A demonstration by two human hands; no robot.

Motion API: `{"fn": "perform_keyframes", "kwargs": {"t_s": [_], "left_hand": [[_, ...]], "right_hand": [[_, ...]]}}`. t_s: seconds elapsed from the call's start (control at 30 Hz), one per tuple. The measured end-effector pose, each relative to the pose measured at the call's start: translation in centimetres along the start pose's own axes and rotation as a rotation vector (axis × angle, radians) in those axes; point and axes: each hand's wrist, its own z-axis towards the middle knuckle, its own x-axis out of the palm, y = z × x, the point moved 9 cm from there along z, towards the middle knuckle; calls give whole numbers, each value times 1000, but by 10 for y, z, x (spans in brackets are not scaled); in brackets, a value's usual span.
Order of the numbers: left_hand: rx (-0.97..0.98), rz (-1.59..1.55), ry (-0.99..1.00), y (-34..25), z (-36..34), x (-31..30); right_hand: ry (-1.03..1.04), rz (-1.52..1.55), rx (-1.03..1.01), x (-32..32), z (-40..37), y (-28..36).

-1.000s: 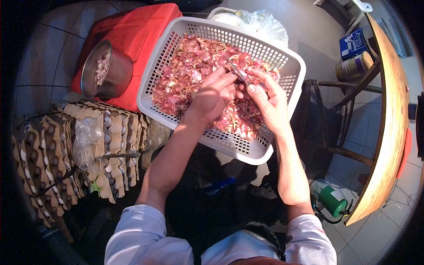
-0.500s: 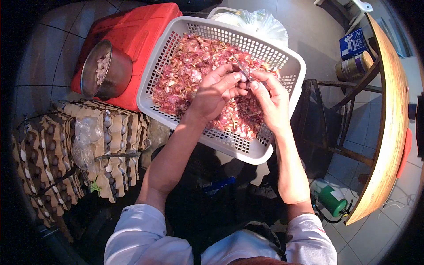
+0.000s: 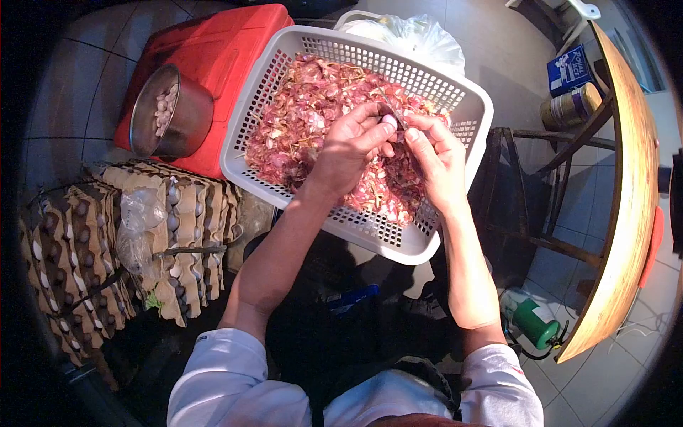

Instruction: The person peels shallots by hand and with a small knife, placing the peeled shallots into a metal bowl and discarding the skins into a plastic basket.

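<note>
Over the basket, my left hand (image 3: pixel 345 153) pinches a small peeled-looking shallot (image 3: pixel 389 121) between thumb and fingers. My right hand (image 3: pixel 440 160) is closed on a small knife, its thin blade (image 3: pixel 388 103) pointing up and away beside the shallot. Most of the knife's handle is hidden in the fingers. Below both hands lies a heap of reddish-purple shallots and loose skins (image 3: pixel 299 107). They fill much of the grey perforated plastic basket (image 3: pixel 331 43).
On a red lidded box (image 3: pixel 235 50) at the left stands a metal pot (image 3: pixel 188 117) with pale peeled bulbs (image 3: pixel 166 110). Stacked egg trays (image 3: pixel 185 235) are at the lower left. A wooden table (image 3: pixel 626 178), a green cylinder (image 3: pixel 533 322) and a plastic bag (image 3: pixel 423 43) are around.
My left fingers have shifted slightly around the shallot, and its pale side shows more. My right hand and the knife have barely moved.
</note>
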Motion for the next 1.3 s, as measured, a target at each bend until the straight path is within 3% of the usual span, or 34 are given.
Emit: {"fn": "perform_keyframes", "kwargs": {"t_s": [0.37,0.7,1.1,1.3], "left_hand": [[6,-64,-45,3,3,-6],[71,-87,-66,-3,1,-11],[194,326,-240,-17,-13,-2],[307,302,-215,-18,-15,6]], "right_hand": [[8,148,91,3,-1,-1],[52,-21,17,6,-1,-1],[73,121,55,12,-4,9],[28,111,-11,8,1,3]]}}
